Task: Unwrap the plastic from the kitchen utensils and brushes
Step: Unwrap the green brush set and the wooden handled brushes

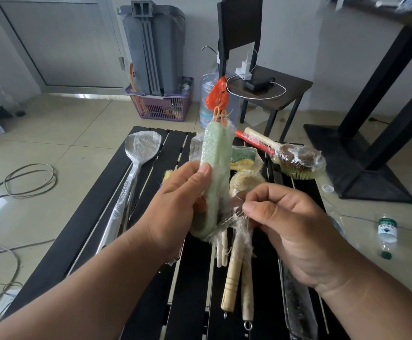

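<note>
Gripping green brush (pixel 216 168) upright with left hand (pixel 178 204), thumb pressing its near face. Pinching loose plastic wrap (pixel 236 217) at brush's lower end with right hand (pixel 285 224), fingers curled, just right of left hand. Hovering over black slatted table (pixel 89 229). Lying below right hand: wrapped wooden-handled brushes (pixel 236 261). Resting left of left hand: wrapped ladle (pixel 138 148). Sitting beyond right hand: wrapped round brush (pixel 295 160).
</note>
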